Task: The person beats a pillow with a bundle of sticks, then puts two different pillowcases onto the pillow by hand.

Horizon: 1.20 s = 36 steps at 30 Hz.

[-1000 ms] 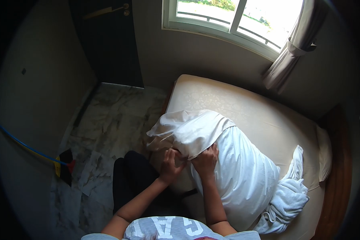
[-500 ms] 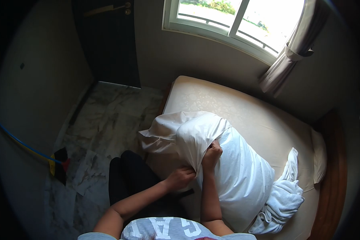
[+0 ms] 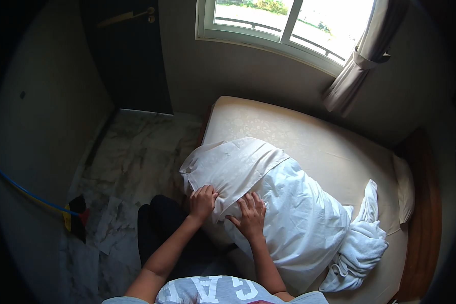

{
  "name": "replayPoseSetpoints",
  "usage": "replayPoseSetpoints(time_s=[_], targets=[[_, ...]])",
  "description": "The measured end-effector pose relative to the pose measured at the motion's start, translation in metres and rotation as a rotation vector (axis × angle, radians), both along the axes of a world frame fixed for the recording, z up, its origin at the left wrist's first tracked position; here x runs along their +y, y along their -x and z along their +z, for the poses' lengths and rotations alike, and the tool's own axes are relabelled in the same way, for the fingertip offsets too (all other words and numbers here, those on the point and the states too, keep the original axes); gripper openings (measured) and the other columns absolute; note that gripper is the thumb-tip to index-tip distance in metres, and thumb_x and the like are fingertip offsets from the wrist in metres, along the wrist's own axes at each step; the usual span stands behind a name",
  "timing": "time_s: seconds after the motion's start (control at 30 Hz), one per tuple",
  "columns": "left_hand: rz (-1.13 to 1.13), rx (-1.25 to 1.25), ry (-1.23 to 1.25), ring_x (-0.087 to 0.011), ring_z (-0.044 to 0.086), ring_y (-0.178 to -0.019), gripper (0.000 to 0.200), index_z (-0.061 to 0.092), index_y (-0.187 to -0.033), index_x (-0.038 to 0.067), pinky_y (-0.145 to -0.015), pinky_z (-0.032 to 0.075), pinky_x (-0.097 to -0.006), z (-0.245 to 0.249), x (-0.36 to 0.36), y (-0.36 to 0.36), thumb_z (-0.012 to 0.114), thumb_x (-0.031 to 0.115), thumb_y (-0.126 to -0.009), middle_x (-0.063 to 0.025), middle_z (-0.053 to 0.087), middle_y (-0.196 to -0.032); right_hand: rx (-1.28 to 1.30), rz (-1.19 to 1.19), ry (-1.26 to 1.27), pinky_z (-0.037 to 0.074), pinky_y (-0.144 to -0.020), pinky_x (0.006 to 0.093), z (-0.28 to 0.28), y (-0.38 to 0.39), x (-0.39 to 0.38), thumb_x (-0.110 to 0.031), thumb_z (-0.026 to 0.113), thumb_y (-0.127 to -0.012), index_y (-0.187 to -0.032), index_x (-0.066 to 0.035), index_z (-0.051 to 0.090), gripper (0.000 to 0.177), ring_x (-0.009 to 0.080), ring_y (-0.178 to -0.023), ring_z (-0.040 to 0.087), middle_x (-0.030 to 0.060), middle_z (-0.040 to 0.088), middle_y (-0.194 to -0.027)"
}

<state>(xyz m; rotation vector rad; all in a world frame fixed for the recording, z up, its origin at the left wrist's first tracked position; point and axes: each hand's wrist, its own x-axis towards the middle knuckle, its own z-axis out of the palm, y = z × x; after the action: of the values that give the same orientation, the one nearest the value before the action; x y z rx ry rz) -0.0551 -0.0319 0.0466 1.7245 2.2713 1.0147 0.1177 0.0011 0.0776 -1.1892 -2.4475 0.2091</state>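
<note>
A large white pillow [image 3: 304, 218] lies on the bed, its far-left end covered by a cream pillowcase [image 3: 238, 164]. My left hand [image 3: 202, 201] is closed on the pillowcase's near-left side, with its fingers curled into the cloth. To the right of it, my right hand [image 3: 251, 217] lies with fingers spread over the pillowcase's edge, where it meets the white pillow. The end of the pillow inside the case is hidden.
The bed's mattress [image 3: 339, 144] has a cream cover, with a wooden headboard [image 3: 421, 223] at right. White towels [image 3: 357, 253] lie bunched beside the pillow. A broom [image 3: 76, 215] leans at left on the marble-look floor [image 3: 137, 152]. A dark door [image 3: 129, 61] stands behind.
Both hands have moved apart from the bunched fold; the left went left and up, the right down and left, its fingers now spread. The pillowcase lies flatter over the pillow's end.
</note>
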Motion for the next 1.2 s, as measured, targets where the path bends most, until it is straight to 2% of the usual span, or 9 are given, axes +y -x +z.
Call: replayPoseSetpoints(time_s=[0.27,0.4,0.5,0.53,0.63,0.8,1.0,1.13,1.2], targets=[[-0.283,-0.279,-0.086,-0.0333,0.055,-0.071,0.023,0.049,-0.076,0.003,-0.064,0.043,-0.0402,0.000,-0.044,-0.057,0.056,0.023,-0.082,-0.0122,0.053,-0.072,0.205,-0.080,-0.052,0.029,-0.093,0.0442,-0.039,0.007,0.005,-0.031,0.062,-0.064,-0.101,-0.003,0.058,0.046,0.0283,-0.111,0.039,0.0119,0.051,-0.112],[-0.186,-0.227,0.032,-0.0299,0.057,-0.068,0.031,0.049,-0.078,0.005,-0.062,0.045,-0.0391,0.006,-0.035,-0.034,0.058,0.033,-0.082,-0.0100,0.053,-0.070,-0.228,0.126,0.104,0.029,-0.094,0.0451,-0.005,-0.004,0.011,-0.029,0.068,-0.062,-0.103,-0.004,0.058,0.049,0.0306,-0.114,0.038,0.0130,0.052,-0.112],[-0.115,-0.207,0.144,-0.0279,0.059,-0.069,0.042,0.048,-0.083,0.005,-0.060,0.046,-0.0404,0.035,-0.012,-0.020,0.057,0.046,-0.079,-0.0100,0.056,-0.071,0.240,0.380,0.450,0.044,-0.084,0.0355,0.032,-0.040,0.056,-0.017,0.071,-0.070,-0.095,-0.002,0.060,0.032,0.0294,-0.099,0.055,0.0138,0.059,-0.101],[-0.094,-0.204,0.164,-0.0280,0.059,-0.070,0.044,0.048,-0.084,0.005,-0.061,0.046,-0.0408,0.042,-0.001,-0.020,0.057,0.049,-0.079,-0.0103,0.057,-0.071,0.368,0.231,0.508,0.045,-0.083,0.0345,0.056,-0.047,0.069,-0.014,0.070,-0.072,-0.097,-0.002,0.059,0.031,0.0300,-0.094,0.056,0.0149,0.061,-0.096],[-0.040,-0.023,0.124,-0.0300,0.060,-0.072,0.037,0.048,-0.087,0.006,-0.061,0.046,-0.0423,0.035,0.035,-0.030,0.054,0.042,-0.082,-0.0119,0.059,-0.072,0.290,-0.119,-0.035,0.042,-0.085,0.0368,0.051,-0.090,0.139,-0.017,0.065,-0.075,-0.094,-0.002,0.059,0.025,0.0309,-0.095,0.054,0.0137,0.060,-0.098],[-0.145,-0.095,0.148,-0.0314,0.059,-0.074,0.011,0.050,-0.085,0.007,-0.063,0.045,-0.0442,0.017,0.053,-0.057,0.048,0.017,-0.083,-0.0123,0.059,-0.073,-0.083,-0.506,0.323,0.038,-0.093,0.0391,0.011,-0.164,0.200,-0.052,0.060,-0.075,-0.120,-0.003,0.047,0.068,0.0316,-0.115,0.044,0.0155,0.046,-0.125],[-0.631,-0.199,-0.004,-0.0300,0.058,-0.073,0.005,0.050,-0.081,0.008,-0.062,0.044,-0.0427,0.020,-0.017,-0.074,0.048,0.011,-0.079,-0.0109,0.056,-0.070,0.069,-0.205,0.913,0.028,-0.102,0.0357,-0.013,-0.172,0.192,-0.063,0.058,-0.071,-0.132,-0.004,0.033,0.089,0.0292,-0.125,0.034,0.0174,0.037,-0.134],[-0.389,-0.167,0.088,-0.0294,0.058,-0.074,0.025,0.050,-0.083,0.007,-0.063,0.045,-0.0413,0.028,-0.019,-0.042,0.055,0.031,-0.083,-0.0110,0.057,-0.072,0.041,0.151,0.952,0.033,-0.097,0.0327,0.013,-0.145,0.170,-0.040,0.062,-0.076,-0.124,0.000,0.044,0.064,0.0261,-0.114,0.046,0.0157,0.051,-0.122],[-0.083,-0.187,0.071,-0.0309,0.058,-0.074,0.031,0.051,-0.081,0.007,-0.063,0.046,-0.0417,0.036,0.002,-0.032,0.055,0.038,-0.083,-0.0119,0.057,-0.072,0.090,0.234,0.755,0.037,-0.093,0.0331,0.021,-0.130,0.148,-0.044,0.068,-0.069,-0.118,0.001,0.048,0.069,0.0292,-0.110,0.051,0.0191,0.055,-0.115]])
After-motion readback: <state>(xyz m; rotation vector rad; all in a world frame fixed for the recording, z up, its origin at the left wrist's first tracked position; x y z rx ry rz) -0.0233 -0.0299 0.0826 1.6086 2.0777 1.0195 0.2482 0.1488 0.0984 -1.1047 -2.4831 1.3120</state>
